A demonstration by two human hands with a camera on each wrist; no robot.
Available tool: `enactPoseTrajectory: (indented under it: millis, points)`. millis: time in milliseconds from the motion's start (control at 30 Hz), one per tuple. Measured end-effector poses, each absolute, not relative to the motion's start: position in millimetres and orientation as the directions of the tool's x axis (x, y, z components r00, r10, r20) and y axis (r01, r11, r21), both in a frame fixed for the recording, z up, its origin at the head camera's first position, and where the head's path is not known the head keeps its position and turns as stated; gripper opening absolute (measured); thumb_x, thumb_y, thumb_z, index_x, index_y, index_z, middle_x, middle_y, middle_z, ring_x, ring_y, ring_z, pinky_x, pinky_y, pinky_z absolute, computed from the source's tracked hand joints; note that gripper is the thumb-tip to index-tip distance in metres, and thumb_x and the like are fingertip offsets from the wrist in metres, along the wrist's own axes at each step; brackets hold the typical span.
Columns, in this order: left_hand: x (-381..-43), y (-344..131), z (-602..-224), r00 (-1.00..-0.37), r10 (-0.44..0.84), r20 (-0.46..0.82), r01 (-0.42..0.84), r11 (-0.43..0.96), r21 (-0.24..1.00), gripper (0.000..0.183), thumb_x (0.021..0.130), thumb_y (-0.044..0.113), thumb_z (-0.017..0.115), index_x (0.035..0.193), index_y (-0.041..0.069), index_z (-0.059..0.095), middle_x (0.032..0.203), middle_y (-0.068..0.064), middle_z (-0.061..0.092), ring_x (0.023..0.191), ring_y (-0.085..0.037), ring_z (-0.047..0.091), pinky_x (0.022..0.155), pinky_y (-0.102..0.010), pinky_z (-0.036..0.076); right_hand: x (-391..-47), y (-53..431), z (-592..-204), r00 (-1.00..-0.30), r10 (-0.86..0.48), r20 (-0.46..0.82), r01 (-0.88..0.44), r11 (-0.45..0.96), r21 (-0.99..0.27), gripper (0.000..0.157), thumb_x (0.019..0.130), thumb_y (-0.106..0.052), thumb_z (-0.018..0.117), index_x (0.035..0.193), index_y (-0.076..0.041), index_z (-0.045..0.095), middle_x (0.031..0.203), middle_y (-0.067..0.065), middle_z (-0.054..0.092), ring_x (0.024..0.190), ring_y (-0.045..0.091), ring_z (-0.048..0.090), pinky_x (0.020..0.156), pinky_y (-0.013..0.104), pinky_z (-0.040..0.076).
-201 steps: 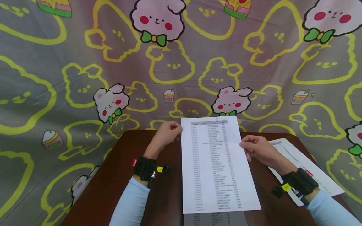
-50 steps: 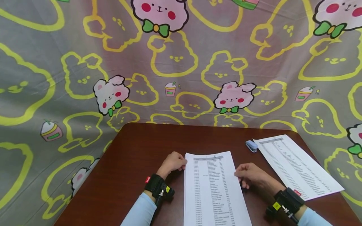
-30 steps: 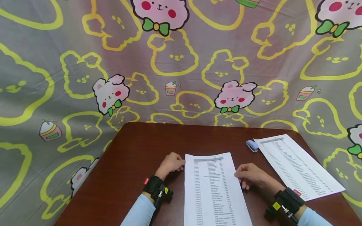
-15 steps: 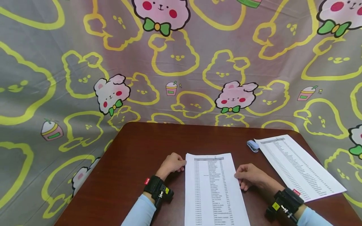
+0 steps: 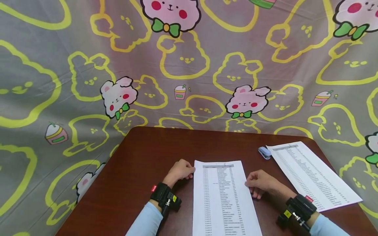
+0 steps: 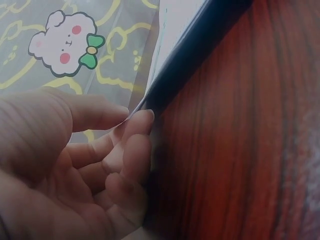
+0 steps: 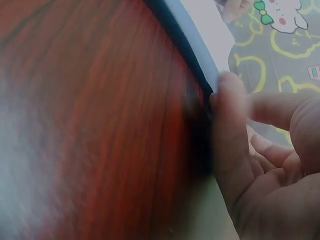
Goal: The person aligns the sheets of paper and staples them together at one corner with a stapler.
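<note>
Printed sheets of paper (image 5: pixel 220 200), covered in rows of small text under a grey header band, lie in front of me on the table. My left hand (image 5: pixel 179 170) pinches their left edge near the top corner between thumb and forefinger. On the other side, my right hand (image 5: pixel 261 183) pinches the right edge a little lower down. The left wrist view shows the thumb over the paper's edge (image 6: pixel 172 37) and the fingers beneath. In the right wrist view the paper (image 7: pixel 202 30) runs into the fingertips, which are blurred. How many sheets are stacked cannot be told.
A small light-blue stapler (image 5: pixel 264 152) stands at the back right of the brown table (image 5: pixel 153 147). Beside it lies another printed sheet or stack (image 5: pixel 314 177), slanted toward the right edge. A patterned curtain (image 5: pixel 189 72) hangs behind the table.
Earlier, both hands held the paper up over a darker, shaded printed sheet; they have since lowered it to the table. Over the last second hands and paper have barely shifted.
</note>
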State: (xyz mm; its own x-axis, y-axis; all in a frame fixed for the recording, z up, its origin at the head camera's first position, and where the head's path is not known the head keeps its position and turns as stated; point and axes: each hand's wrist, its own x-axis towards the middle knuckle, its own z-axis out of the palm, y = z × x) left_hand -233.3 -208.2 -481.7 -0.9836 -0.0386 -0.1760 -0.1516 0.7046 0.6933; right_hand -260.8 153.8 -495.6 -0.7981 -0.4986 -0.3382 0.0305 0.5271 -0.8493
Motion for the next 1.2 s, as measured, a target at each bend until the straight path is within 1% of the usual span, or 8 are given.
enactPoseTrajectory:
  millis: [133, 233, 467, 733, 1200]
  points:
    - [-234.0, -207.9, -482.0, -0.984, -0.033, -0.178, -0.149, 0.705, 0.693, 0.022, 0.091, 0.027, 0.067, 0.079, 0.009, 0.07, 0.063, -0.001, 0.066, 0.055, -0.015, 0.058, 0.053, -0.027, 0.042, -262.4, 154.5, -495.6, -0.828, -0.46, -0.321, -0.024, 0.601, -0.799, 0.021, 0.093, -0.025, 0.066, 0.088, -0.005, 0.065, 0.066, 0.008, 0.065, 0.044, 0.014, 0.058, 0.043, 0.022, 0.045]
    - [-234.6, -208.0, -482.1, -0.984, -0.032, -0.176, -0.147, 0.708, 0.691, 0.022, 0.091, 0.027, 0.067, 0.077, 0.01, 0.07, 0.062, -0.001, 0.065, 0.055, -0.015, 0.058, 0.053, -0.027, 0.042, -263.9, 153.8, -495.5, -0.839, -0.443, -0.316, -0.036, 0.625, -0.78, 0.02, 0.094, -0.025, 0.064, 0.086, -0.006, 0.066, 0.064, 0.008, 0.065, 0.044, 0.014, 0.058, 0.043, 0.022, 0.044]
    - [-235.8, -207.0, -482.6, -0.985, -0.029, -0.17, -0.138, 0.724, 0.676, 0.023, 0.092, 0.026, 0.066, 0.075, 0.01, 0.069, 0.061, 0.0, 0.064, 0.054, -0.014, 0.057, 0.053, -0.027, 0.041, -265.5, 148.2, -493.1, -0.828, -0.465, -0.313, -0.05, 0.618, -0.785, 0.018, 0.095, -0.021, 0.062, 0.086, -0.006, 0.064, 0.063, 0.008, 0.063, 0.043, 0.015, 0.058, 0.042, 0.024, 0.045]
    - [-234.8, -205.6, -482.5, -0.985, -0.017, -0.173, -0.131, 0.724, 0.677, 0.023, 0.092, 0.026, 0.066, 0.078, 0.008, 0.07, 0.063, -0.002, 0.065, 0.054, -0.014, 0.057, 0.053, -0.026, 0.041, -264.3, 147.0, -492.4, -0.829, -0.467, -0.308, -0.046, 0.606, -0.794, 0.016, 0.094, -0.018, 0.063, 0.085, -0.005, 0.062, 0.064, 0.008, 0.063, 0.044, 0.015, 0.058, 0.042, 0.024, 0.046]
    - [-235.6, -206.1, -484.5, -0.985, -0.025, -0.17, -0.137, 0.71, 0.691, 0.023, 0.092, 0.027, 0.066, 0.077, 0.009, 0.07, 0.063, -0.002, 0.065, 0.056, -0.016, 0.058, 0.055, -0.028, 0.042, -266.0, 144.5, -494.3, -0.851, -0.421, -0.313, -0.023, 0.626, -0.779, 0.016, 0.094, -0.022, 0.063, 0.088, -0.007, 0.064, 0.065, 0.008, 0.063, 0.045, 0.017, 0.058, 0.043, 0.025, 0.046]
